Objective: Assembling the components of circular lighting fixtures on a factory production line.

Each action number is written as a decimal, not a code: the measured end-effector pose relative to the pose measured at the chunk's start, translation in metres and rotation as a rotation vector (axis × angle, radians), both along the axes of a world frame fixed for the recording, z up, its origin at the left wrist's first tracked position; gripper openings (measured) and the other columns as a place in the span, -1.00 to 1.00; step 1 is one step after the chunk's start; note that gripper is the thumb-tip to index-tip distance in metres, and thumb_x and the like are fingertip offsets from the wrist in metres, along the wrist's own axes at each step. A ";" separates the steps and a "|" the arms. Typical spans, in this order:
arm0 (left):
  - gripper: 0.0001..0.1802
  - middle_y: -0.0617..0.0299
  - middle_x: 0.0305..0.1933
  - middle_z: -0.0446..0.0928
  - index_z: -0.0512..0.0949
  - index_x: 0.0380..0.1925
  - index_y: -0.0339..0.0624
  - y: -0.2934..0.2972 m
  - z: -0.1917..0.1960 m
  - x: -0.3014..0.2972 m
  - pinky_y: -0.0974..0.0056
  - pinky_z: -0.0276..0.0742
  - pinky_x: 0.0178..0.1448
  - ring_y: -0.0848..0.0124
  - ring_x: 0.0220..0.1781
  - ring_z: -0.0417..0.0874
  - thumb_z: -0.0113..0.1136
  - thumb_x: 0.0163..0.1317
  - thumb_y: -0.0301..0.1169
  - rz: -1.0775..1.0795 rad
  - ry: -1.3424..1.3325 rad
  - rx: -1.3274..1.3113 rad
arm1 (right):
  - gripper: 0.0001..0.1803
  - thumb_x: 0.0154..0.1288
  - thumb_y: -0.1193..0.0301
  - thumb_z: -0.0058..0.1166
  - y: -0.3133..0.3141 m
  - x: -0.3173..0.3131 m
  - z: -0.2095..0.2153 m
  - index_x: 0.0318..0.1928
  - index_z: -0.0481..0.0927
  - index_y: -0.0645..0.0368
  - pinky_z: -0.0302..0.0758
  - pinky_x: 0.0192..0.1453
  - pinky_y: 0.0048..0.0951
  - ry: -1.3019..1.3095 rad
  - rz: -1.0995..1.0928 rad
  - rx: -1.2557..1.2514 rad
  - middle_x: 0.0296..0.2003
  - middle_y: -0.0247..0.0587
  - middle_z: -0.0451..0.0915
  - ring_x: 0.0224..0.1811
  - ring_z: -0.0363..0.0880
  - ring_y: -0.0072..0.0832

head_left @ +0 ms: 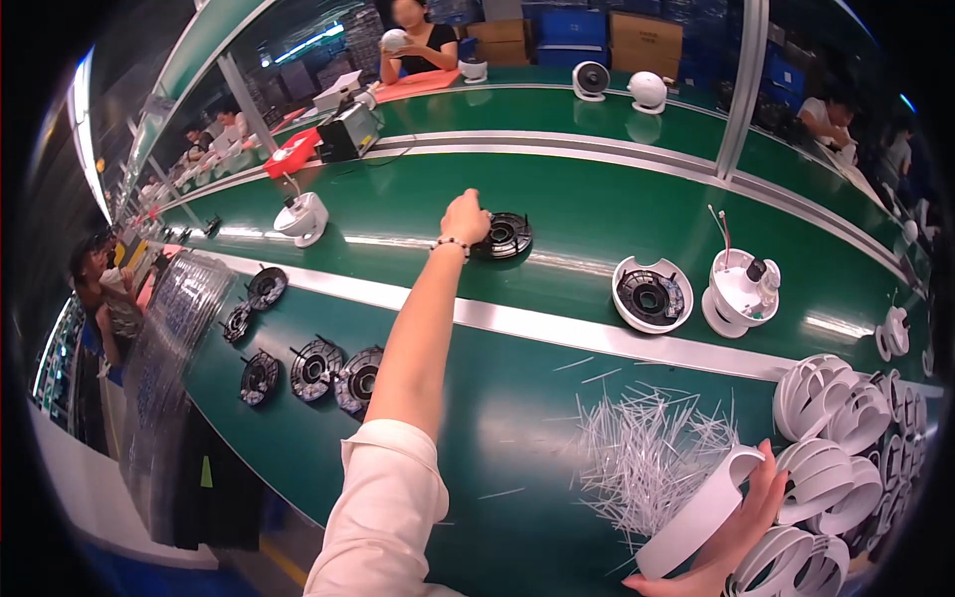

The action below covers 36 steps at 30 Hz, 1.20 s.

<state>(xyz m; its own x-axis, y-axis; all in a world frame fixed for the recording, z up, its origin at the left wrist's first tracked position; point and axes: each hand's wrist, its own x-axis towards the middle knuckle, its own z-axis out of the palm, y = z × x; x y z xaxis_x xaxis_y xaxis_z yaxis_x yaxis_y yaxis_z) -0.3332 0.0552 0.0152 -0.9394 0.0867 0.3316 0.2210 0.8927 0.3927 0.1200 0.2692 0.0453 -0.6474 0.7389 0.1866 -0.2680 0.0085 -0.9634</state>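
Observation:
My left hand (465, 221) reaches far forward over the green belt, its fingers curled at the left edge of a black round fan part (507, 236). That part lies on the belt, and the hand covers some of its edge. At the lower right, my right hand (746, 522) grips a white curved band (701, 512), tilted, with the thumb low and the fingers at its upper end. Beneath and beside the band is a heap of thin clear sticks (647, 448). Several similar white rings (821, 398) stand stacked to the right of this hand.
Several black fan parts (316, 368) lie to the left of my forearm. On the belt stand a white bowl-shaped shell (654, 316) holding a black part, a white housing with wires (741, 298), and another white housing (301, 219). A metal post (744, 90) rises beyond; a person works across the line.

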 end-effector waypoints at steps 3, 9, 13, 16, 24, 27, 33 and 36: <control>-0.47 -0.01 -0.05 0.43 0.31 -0.03 -0.16 0.003 -0.012 -0.005 0.13 0.34 0.06 0.11 0.04 0.41 0.18 -0.04 -0.29 0.052 -0.220 0.026 | -0.19 0.00 -0.11 -0.03 0.008 0.005 -0.011 0.17 0.16 0.13 0.09 0.16 -0.33 -0.126 -0.059 -0.403 0.15 -0.08 0.15 0.10 0.23 -0.24; -0.48 0.03 -0.20 0.51 0.44 -0.15 -0.23 0.002 0.001 0.020 0.26 0.40 0.00 0.18 -0.13 0.53 0.18 -0.26 -0.42 0.052 -0.013 0.321 | 0.48 -0.70 0.18 0.50 -0.013 -0.004 0.019 0.25 -0.30 0.20 0.02 0.21 -0.16 0.113 0.464 0.573 0.21 0.22 -0.17 0.27 -0.11 -0.08; -0.69 0.08 -0.27 0.49 0.41 -0.23 -0.39 0.009 0.021 0.085 0.31 0.48 -0.18 0.38 -0.22 0.52 0.00 -0.08 -0.63 -0.306 -0.430 1.071 | 0.42 -0.63 0.19 0.48 -0.020 -0.011 0.011 0.25 -0.25 0.22 0.10 0.21 -0.20 0.183 0.526 0.244 0.22 0.11 -0.12 0.26 -0.04 -0.17; -0.76 0.07 -0.32 0.48 0.38 -0.28 -0.45 0.016 0.034 0.176 0.26 0.50 -0.13 0.33 -0.25 0.54 -0.04 -0.05 -0.68 -0.444 -0.663 1.552 | 0.31 -0.49 0.24 0.43 -0.033 -0.015 0.015 0.26 -0.23 0.18 0.12 0.20 -0.21 0.155 0.591 -0.040 0.21 -0.03 -0.03 0.27 -0.03 -0.21; -0.74 0.23 -0.20 0.42 0.32 -0.14 -0.23 -0.005 0.024 0.308 0.33 0.44 -0.12 0.49 -0.17 0.45 -0.02 0.14 -0.52 -0.462 -0.617 1.795 | 0.14 -0.11 0.45 0.24 -0.100 -0.053 0.012 0.21 -0.47 0.24 0.23 0.16 -0.26 -0.027 0.520 -0.278 0.21 0.00 -0.11 0.22 0.03 -0.26; -0.71 0.18 -0.16 0.43 0.34 -0.12 -0.23 -0.013 0.021 0.325 0.29 0.41 -0.03 0.43 -0.14 0.45 -0.10 0.22 -0.32 -0.489 -0.644 1.893 | 0.15 -0.11 0.45 0.24 -0.114 -0.056 0.001 0.22 -0.48 0.21 0.23 0.16 -0.22 -0.005 0.563 -0.295 0.20 -0.01 -0.10 0.23 0.01 -0.25; -0.53 0.08 -0.03 0.41 0.30 -0.03 -0.34 -0.029 0.021 0.319 0.20 0.33 0.09 0.30 -0.06 0.47 -0.35 0.24 -0.20 -0.468 -0.969 1.867 | 0.10 -0.11 0.42 0.22 -0.102 -0.050 -0.020 0.25 -0.38 0.16 0.19 0.17 -0.18 0.015 0.646 -0.323 0.23 0.01 -0.12 0.27 -0.07 -0.22; -0.60 0.01 -0.06 0.41 0.28 -0.05 -0.43 -0.033 0.019 0.314 0.21 0.35 0.08 0.28 -0.07 0.48 -0.33 0.18 -0.39 -0.553 -0.933 1.694 | 0.09 -0.14 0.37 0.22 -0.092 -0.051 -0.023 0.26 -0.33 0.15 0.14 0.19 -0.16 0.020 0.667 -0.326 0.23 0.03 -0.12 0.28 -0.10 -0.21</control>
<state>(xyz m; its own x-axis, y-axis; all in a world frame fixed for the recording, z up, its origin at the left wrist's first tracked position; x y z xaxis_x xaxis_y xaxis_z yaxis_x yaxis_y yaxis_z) -0.0191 0.0224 0.0344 -0.8251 0.5546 -0.1074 -0.4405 -0.5126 0.7370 0.0694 0.1776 0.0222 -0.9768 0.2098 0.0419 -0.1340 -0.4476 -0.8842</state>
